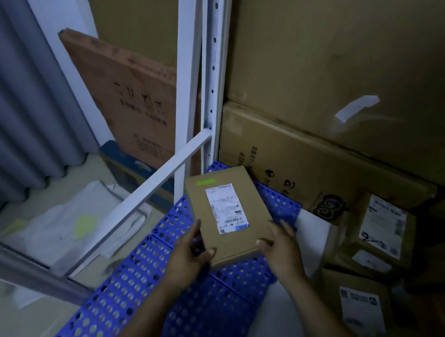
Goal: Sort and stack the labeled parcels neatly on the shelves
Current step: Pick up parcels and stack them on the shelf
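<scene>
My left grip (191, 256) clasps the near left corner of the parcel (236, 196), and my right grip (281, 249) clasps its near right edge. Thumbs are on top and the label faces up, probably for legibility and balance. The parcel spans both grips, tilted over the blue perforated shelf (138, 300), short of the stacked cartons (302, 166).
</scene>
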